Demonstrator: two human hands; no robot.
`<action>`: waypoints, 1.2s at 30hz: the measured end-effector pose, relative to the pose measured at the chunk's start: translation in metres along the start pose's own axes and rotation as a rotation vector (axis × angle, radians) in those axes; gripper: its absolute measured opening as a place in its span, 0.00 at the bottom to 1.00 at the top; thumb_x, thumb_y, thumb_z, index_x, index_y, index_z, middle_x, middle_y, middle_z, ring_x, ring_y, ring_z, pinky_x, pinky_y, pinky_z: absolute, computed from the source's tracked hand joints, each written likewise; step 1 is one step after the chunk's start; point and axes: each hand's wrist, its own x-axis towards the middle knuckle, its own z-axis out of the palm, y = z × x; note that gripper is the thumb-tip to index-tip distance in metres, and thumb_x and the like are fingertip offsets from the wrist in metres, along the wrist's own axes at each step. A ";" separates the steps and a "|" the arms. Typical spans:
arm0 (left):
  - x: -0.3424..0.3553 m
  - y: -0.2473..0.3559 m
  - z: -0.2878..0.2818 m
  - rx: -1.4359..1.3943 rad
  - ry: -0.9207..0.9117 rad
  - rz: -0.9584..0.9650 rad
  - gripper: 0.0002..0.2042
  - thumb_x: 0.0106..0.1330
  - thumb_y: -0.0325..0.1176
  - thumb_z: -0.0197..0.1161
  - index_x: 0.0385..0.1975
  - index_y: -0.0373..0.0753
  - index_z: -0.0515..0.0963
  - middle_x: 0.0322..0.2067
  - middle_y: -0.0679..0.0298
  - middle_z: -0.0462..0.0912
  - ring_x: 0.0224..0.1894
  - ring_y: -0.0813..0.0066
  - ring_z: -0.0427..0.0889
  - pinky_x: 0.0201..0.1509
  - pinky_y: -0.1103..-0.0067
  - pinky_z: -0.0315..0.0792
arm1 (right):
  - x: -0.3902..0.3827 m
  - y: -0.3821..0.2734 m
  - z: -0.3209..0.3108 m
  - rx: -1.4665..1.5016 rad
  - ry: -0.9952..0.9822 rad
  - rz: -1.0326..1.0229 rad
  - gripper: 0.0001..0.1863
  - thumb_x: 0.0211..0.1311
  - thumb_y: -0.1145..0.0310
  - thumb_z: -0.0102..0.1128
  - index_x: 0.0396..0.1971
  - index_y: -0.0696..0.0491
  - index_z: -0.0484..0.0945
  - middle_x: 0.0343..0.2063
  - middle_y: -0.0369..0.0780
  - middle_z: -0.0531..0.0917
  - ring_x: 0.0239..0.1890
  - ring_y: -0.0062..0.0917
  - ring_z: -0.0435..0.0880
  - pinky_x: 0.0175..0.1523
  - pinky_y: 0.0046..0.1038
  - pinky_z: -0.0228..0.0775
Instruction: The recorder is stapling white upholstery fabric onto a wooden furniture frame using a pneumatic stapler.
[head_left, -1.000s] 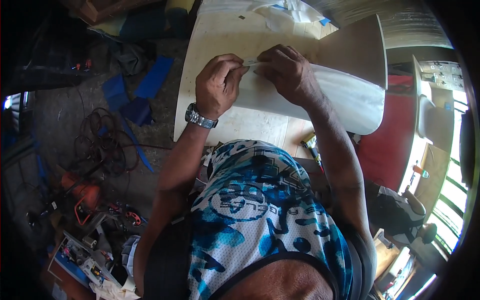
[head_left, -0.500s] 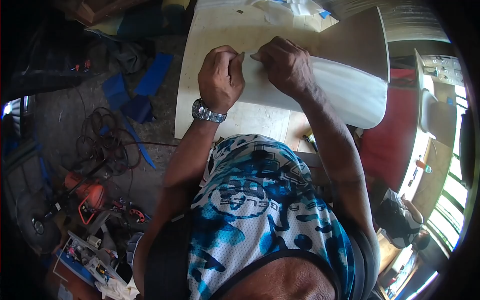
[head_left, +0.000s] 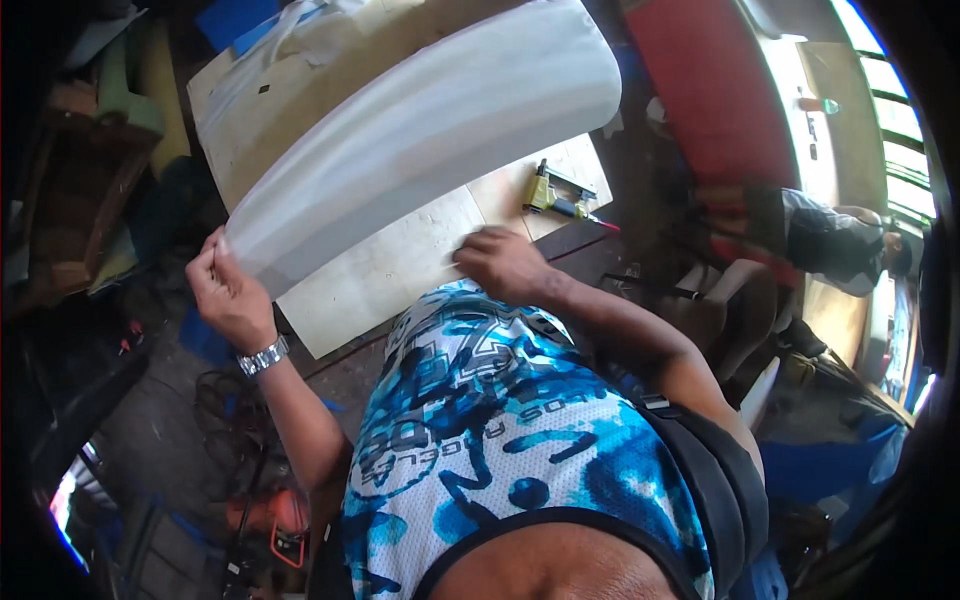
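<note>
A long, curved panel wrapped in white cloth (head_left: 430, 125) lies across a pale plywood board (head_left: 390, 260). My left hand (head_left: 235, 290) is closed on its near left end, thumb and fingers pinching the cloth edge. My right hand (head_left: 505, 262) is off the panel, low over the board's near edge, fingers curled and slightly blurred; what may be inside them is hidden. Just beyond it and to the right, a yellow-green and black air staple gun (head_left: 555, 192) rests on the board's right part, a red hose fitting at its end.
A large red surface (head_left: 715, 90) stands to the right, and a person (head_left: 830, 240) is beyond my right arm. Wooden frame pieces (head_left: 85, 180) lie at the far left. An orange machine (head_left: 275, 515) sits on the floor at lower left. Blue sheeting (head_left: 830, 460) lies at lower right.
Both hands were together at the panel's cloth edge. My left hand now grips its left end, while my right has let go and come back toward me. The view has turned, revealing the staple gun.
</note>
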 end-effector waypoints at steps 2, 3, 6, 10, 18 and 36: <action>0.005 0.002 -0.006 0.074 0.005 0.006 0.05 0.74 0.25 0.54 0.38 0.30 0.72 0.45 0.51 0.85 0.44 0.65 0.85 0.50 0.72 0.78 | -0.060 0.074 0.042 -0.032 -0.061 0.406 0.12 0.58 0.70 0.59 0.43 0.52 0.80 0.40 0.45 0.82 0.47 0.42 0.81 0.50 0.42 0.76; 0.005 0.003 -0.008 0.066 0.001 -0.008 0.05 0.74 0.26 0.55 0.38 0.31 0.73 0.45 0.52 0.85 0.44 0.66 0.85 0.49 0.73 0.78 | -0.082 0.113 0.065 -0.083 -0.140 0.662 0.11 0.57 0.72 0.58 0.40 0.53 0.79 0.40 0.47 0.82 0.47 0.44 0.81 0.47 0.44 0.77; 0.006 0.014 0.000 0.343 0.008 -0.040 0.04 0.72 0.29 0.57 0.36 0.36 0.76 0.41 0.57 0.86 0.42 0.68 0.84 0.48 0.72 0.76 | -0.141 0.216 0.114 -0.247 -0.278 0.834 0.22 0.55 0.75 0.57 0.53 0.55 0.71 0.53 0.51 0.75 0.55 0.45 0.77 0.53 0.45 0.76; -0.010 -0.001 0.000 0.284 0.017 -0.189 0.09 0.70 0.34 0.62 0.33 0.35 0.76 0.34 0.58 0.86 0.34 0.70 0.83 0.41 0.73 0.76 | -0.165 0.269 0.150 -0.239 -0.201 0.899 0.30 0.53 0.73 0.62 0.57 0.61 0.64 0.55 0.51 0.70 0.56 0.48 0.75 0.56 0.42 0.75; -0.001 -0.008 -0.005 0.281 0.066 -0.051 0.09 0.70 0.34 0.63 0.34 0.34 0.77 0.35 0.56 0.86 0.36 0.66 0.84 0.42 0.73 0.77 | -0.143 0.283 0.159 -0.260 -0.201 0.965 0.19 0.62 0.60 0.59 0.51 0.52 0.72 0.53 0.46 0.76 0.56 0.46 0.77 0.54 0.50 0.72; 0.003 -0.024 -0.001 -0.385 -0.006 -0.195 0.13 0.65 0.29 0.66 0.44 0.36 0.72 0.34 0.61 0.82 0.35 0.72 0.80 0.38 0.76 0.76 | 0.027 -0.125 -0.111 0.993 -0.019 0.567 0.19 0.56 0.63 0.70 0.41 0.59 0.77 0.26 0.33 0.79 0.27 0.17 0.77 0.34 0.21 0.68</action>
